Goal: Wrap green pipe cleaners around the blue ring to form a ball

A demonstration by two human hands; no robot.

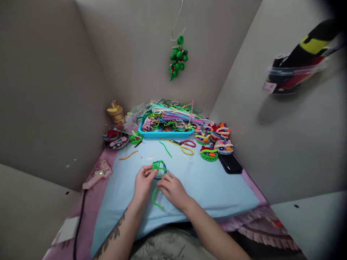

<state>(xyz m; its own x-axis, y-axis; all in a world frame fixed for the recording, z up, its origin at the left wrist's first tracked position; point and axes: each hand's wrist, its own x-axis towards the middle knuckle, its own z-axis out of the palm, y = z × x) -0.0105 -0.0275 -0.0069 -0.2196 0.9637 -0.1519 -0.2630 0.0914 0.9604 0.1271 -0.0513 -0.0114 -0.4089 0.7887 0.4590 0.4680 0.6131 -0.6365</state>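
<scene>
My left hand (144,177) pinches the left side of a small round frame of bent pipe cleaners (162,167), bright green with a dark blue ring. Close by on its lower right, my right hand (172,186) has its fingers pressed together on a green pipe cleaner (154,198), whose loose end hangs down in a curve toward me. Both hands are just above the light blue cloth (217,191). Exactly where the right fingertips grip is partly hidden.
Beyond my hands lie scissors (187,146) and a loose green pipe cleaner (166,149). A blue tray (166,135) heaped with pipe cleaners stands at the back. Finished fuzzy pieces (208,153) and a black phone (230,163) sit right; a pink glue gun (97,178) lies left.
</scene>
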